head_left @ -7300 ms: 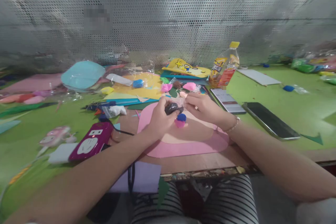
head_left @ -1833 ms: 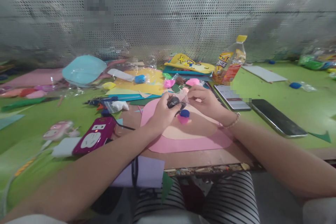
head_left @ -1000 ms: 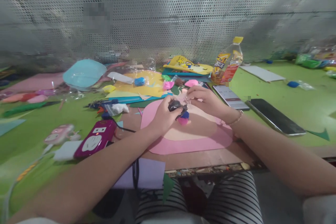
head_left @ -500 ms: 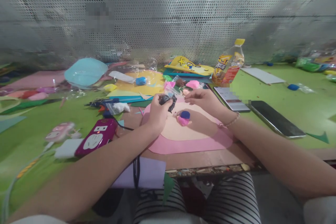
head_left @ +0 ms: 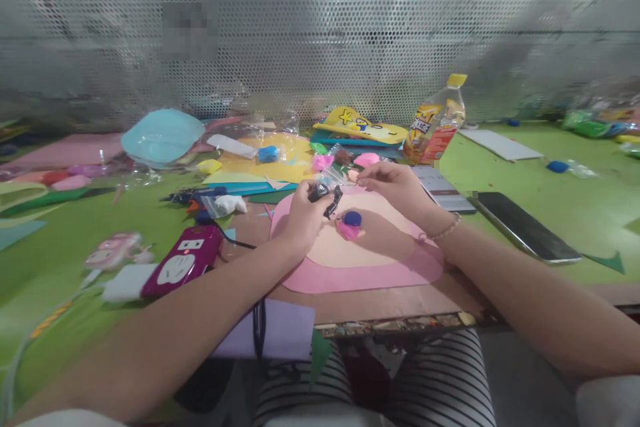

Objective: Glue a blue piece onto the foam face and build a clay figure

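My left hand [head_left: 303, 213] is closed around a lump of black modelling clay [head_left: 333, 202] in a clear plastic wrapper. My right hand [head_left: 393, 185] hovers to the right of it, thumb and fingertips pinched together; anything between them is too small to name. Close to those fingertips sits a peach-coloured lump [head_left: 353, 175]. Below both hands, a small clay figure with a blue top [head_left: 353, 219] and a pink part [head_left: 349, 231] lies on a cream sheet [head_left: 370, 257]. The cream sheet rests on a larger pink sheet [head_left: 325, 279].
A magenta power strip [head_left: 186, 260] with a white plug and cables lies left. Behind are a glue gun [head_left: 185, 196], wrapped clay lumps and a yellow-capped bottle [head_left: 435, 121]. Two phones lie right, one a dark phone [head_left: 525, 225]. A perforated metal screen [head_left: 320, 33] stands at the back.
My left hand and the black clay have shifted slightly right. My right hand has moved a little right and its fingertips have drawn closer to the peach lump.
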{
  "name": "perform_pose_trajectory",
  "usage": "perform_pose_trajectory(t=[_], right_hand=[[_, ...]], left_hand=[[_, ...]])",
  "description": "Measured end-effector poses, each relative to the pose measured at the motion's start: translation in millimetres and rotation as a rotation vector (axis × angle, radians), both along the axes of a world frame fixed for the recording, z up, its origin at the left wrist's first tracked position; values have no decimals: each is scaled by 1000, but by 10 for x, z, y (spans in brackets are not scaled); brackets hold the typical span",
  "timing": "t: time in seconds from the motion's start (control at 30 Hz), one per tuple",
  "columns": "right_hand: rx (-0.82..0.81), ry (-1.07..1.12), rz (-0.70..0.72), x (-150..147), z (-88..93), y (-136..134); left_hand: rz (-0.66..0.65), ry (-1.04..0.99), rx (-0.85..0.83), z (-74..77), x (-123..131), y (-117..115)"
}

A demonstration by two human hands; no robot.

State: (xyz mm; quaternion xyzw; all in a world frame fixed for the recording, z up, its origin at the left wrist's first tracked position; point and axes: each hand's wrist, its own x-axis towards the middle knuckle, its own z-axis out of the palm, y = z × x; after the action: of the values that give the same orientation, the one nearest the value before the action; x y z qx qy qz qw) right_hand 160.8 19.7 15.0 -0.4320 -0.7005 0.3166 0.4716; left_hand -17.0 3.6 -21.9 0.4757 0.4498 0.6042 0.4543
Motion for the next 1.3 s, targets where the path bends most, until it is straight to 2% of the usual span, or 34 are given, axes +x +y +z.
perform_pose_trajectory(t=[0.33,0.63,0.77,0.9,0.97,1.07,1.2,1.3], right_hand=[[50,95,31,-13,34,-30],[-1,-30,107,8,-39,-15],[46,-182,165,-8,-37,-66],[81,-87,153,-45,-4,-133],[75,-108,184,-57,0,-142],[66,-179,221,-61,-16,-131],[103,-169,257,-57,0,-148],[154,-116,216,-47,44,-165]], left_hand=[[-199,-9,-69,18,44,-40],[-403,-340,-172,112,77,-121],[-388,-304,-172,127,67,-119],[-331,-129,-120,122,64,-116],[-327,-88,-102,120,70,-127],[-316,-75,-108,127,82,-154],[-324,-117,-107,141,81,-165],[-357,-160,-86,146,68,-138]])
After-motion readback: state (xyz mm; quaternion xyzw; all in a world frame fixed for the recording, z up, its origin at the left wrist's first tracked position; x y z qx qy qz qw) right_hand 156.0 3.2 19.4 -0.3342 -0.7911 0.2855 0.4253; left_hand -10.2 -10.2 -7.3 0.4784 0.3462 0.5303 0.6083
